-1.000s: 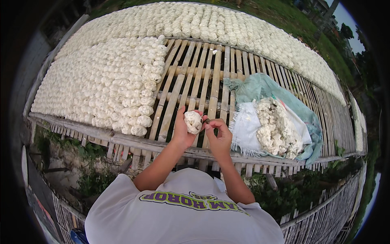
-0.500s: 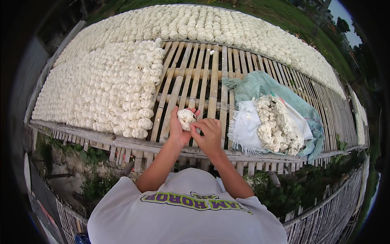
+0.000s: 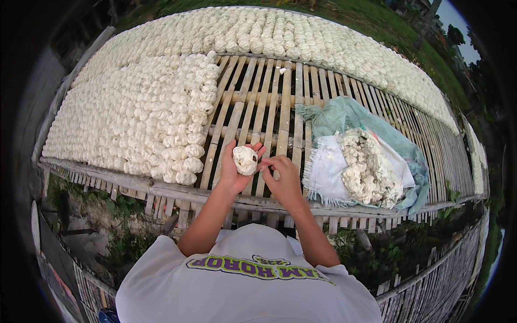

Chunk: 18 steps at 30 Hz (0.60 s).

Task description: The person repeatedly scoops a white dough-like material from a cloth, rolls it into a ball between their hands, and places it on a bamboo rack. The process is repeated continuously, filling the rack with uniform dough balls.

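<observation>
My left hand (image 3: 233, 175) cradles a round white lump (image 3: 245, 160) with a dark patch on its right side, fingers curled round it. My right hand (image 3: 283, 180) is just to the right, its thumb and forefinger closed by the lump's right edge; what is between the fingertips is too small to make out. To my right, an open white woven sack (image 3: 323, 167) on a pale teal cloth (image 3: 336, 113) holds a heap of crumbly white material (image 3: 371, 167).
A bamboo slat rack (image 3: 264, 86) spans the view. Dense rows of similar white lumps (image 3: 126, 113) cover its left part and a long band (image 3: 307, 35) along the back. Another bamboo rack (image 3: 436, 258) stands at lower right, with plants (image 3: 129, 242) below.
A second ago my right fingers held a small dark bit. Half a second ago they were on the lump's face; they have since drawn slightly back to its right edge.
</observation>
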Available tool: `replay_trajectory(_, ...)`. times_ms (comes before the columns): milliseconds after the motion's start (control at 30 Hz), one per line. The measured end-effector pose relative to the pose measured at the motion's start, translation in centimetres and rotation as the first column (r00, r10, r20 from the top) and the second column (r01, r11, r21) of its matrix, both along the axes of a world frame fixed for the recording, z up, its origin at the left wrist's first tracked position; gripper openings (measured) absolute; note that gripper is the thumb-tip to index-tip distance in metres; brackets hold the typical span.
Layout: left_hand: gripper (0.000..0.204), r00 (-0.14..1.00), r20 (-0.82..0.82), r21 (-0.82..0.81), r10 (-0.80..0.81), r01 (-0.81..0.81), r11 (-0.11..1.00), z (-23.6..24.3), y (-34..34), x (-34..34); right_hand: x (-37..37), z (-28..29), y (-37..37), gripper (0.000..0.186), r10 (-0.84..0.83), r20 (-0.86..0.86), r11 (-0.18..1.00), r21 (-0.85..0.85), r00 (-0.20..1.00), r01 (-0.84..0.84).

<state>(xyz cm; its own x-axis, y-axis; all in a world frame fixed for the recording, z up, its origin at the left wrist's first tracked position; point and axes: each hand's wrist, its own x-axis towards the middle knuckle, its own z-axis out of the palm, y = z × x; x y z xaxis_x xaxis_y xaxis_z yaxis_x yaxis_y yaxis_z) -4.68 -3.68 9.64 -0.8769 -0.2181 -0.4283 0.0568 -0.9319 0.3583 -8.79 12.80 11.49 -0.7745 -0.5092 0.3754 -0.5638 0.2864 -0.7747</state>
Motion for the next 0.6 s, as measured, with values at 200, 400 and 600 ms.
replay_trajectory(200,0.052,0.999,0.0,0.012,-0.042,0.042,0.999,0.0,0.0,0.1,-0.7,0.9,-0.9,0.02,0.09,-0.11,0.992,-0.075,0.99,-0.098)
replay_trajectory(400,0.054,0.999,-0.01,0.033,-0.045,0.045,0.998,-0.1,-0.1,0.2,-0.7,0.4,-0.8,0.017,0.085,-0.109,0.99,-0.1,0.99,-0.096)
replay_trajectory(600,0.055,0.996,-0.049,0.069,-0.077,0.08,0.994,-0.6,-0.2,0.1,-0.9,-0.1,-1.0,0.016,0.06,-0.213,0.989,-0.117,0.975,-0.086)
